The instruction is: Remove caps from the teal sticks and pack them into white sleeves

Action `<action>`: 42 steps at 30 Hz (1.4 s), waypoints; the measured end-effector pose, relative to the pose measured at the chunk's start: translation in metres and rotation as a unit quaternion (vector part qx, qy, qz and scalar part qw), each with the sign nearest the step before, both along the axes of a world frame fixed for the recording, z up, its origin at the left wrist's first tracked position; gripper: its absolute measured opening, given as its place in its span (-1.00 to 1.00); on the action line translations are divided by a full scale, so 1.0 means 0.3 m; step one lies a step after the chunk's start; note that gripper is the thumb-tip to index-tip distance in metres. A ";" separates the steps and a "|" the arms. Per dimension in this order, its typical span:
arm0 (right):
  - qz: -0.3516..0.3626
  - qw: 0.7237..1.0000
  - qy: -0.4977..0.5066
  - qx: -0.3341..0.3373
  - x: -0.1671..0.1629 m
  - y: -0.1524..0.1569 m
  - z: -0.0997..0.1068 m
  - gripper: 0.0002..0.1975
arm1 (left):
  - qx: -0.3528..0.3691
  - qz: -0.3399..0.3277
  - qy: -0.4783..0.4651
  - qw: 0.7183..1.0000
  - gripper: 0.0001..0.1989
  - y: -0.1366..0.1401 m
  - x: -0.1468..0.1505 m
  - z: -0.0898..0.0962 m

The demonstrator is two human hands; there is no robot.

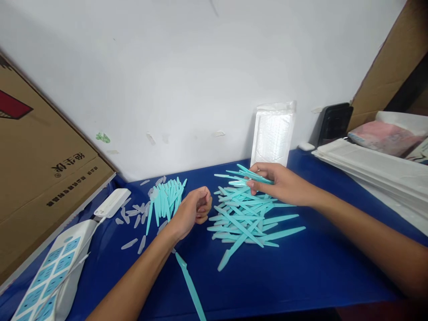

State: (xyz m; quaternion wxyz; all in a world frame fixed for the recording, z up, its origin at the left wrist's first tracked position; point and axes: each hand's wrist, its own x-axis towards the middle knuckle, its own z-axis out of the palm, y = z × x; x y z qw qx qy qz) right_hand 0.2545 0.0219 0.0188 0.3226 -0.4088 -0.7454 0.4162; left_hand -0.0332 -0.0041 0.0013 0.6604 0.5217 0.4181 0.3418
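The blue surface (301,276) met a white wall (187,80), with a pile of turquoise sticks (240,228) right of the frame's centre. The right hand (281,183) had its grip clamped on a bunch (248,173) at the pile's upper edge; the left hand (195,207) was curled, contents undeterminable. Gathering appeared in hand, the next move seemingly requiring a firm hold.

I stand by for the camera in a cramped handwork corner, by the look of it a small workshop, though it could be a room at home. My blue worktop (317,249) meets a scuffed white wall (187,80), with printed cardboard (40,147) at left and more cardboard (391,58) at right. A multi-socket power strip (48,269), a silvery bubble mailer (272,138), stacked white packets (361,171) and heaped turquoise sticks (240,223) suggest work in quantity.
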 end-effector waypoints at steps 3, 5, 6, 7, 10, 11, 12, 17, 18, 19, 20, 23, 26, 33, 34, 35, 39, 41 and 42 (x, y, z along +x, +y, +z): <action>0.013 1.000 0.008 -0.006 -0.006 -0.001 -0.007 -0.68 | 0.027 -0.018 0.021 0.999 -0.71 0.000 0.006 -0.005; 0.020 1.000 0.011 -0.007 -0.009 -0.002 -0.008 -0.69 | 0.050 -0.031 0.029 0.998 -0.69 0.001 0.010 -0.010; 0.021 1.000 0.011 -0.007 -0.009 -0.002 -0.008 -0.70 | 0.064 -0.035 0.037 0.997 -0.67 0.001 0.012 -0.012; 0.021 1.000 0.010 -0.007 -0.010 -0.003 -0.007 -0.70 | 0.078 -0.036 0.045 0.995 -0.66 0.001 0.014 -0.014; 0.020 1.000 0.012 -0.009 -0.010 -0.005 -0.005 -0.69 | 0.094 -0.012 0.048 0.994 -0.66 -0.001 0.021 -0.010; 0.021 1.000 0.014 -0.009 -0.010 -0.006 -0.004 -0.69 | 0.092 0.002 0.041 0.995 -0.66 -0.003 0.023 -0.008; 0.024 1.000 0.017 -0.010 -0.011 -0.007 -0.004 -0.70 | 0.088 0.016 0.033 0.995 -0.65 -0.005 0.026 -0.005; 0.029 0.999 0.028 -0.009 -0.021 -0.017 -0.006 -0.68 | 0.092 0.057 0.012 0.994 -0.62 -0.008 0.038 -0.008; 0.031 0.999 0.031 -0.008 -0.025 -0.020 -0.007 -0.68 | 0.098 0.062 0.012 0.993 -0.62 -0.007 0.041 -0.013; 0.033 0.999 0.036 -0.008 -0.029 -0.022 -0.010 -0.68 | 0.106 0.069 0.011 0.992 -0.62 -0.005 0.044 -0.018; 0.037 0.998 0.041 -0.009 -0.033 -0.025 -0.013 -0.68 | 0.113 0.076 0.011 0.991 -0.62 -0.004 0.048 -0.024; 0.043 0.998 0.049 -0.015 -0.043 -0.029 -0.025 -0.70 | 0.125 0.101 0.016 0.987 -0.62 -0.003 0.059 -0.041; 0.046 0.998 0.048 -0.017 -0.048 -0.030 -0.037 -0.69 | 0.133 0.121 0.034 0.983 -0.60 -0.003 0.064 -0.052; 0.037 0.999 0.028 -0.008 -0.059 -0.045 -0.039 -0.65 | 0.153 0.142 0.083 0.974 -0.64 -0.009 0.067 -0.054; 0.040 0.999 0.022 -0.006 -0.063 -0.049 -0.039 -0.65 | 0.158 0.144 0.087 0.973 -0.65 -0.011 0.070 -0.053; 0.044 0.999 0.020 -0.004 -0.067 -0.054 -0.039 -0.65 | 0.161 0.144 0.090 0.972 -0.66 -0.014 0.075 -0.052; 0.047 0.999 0.022 0.005 -0.082 -0.067 -0.041 -0.68 | 0.155 0.145 0.091 0.973 -0.69 -0.026 0.097 -0.055; 0.047 0.998 0.030 0.004 -0.086 -0.068 -0.043 -0.68 | 0.152 0.149 0.086 0.973 -0.68 -0.030 0.105 -0.055; 0.048 0.998 0.035 0.002 -0.087 -0.067 -0.045 -0.67 | 0.152 0.151 0.084 0.973 -0.67 -0.031 0.109 -0.053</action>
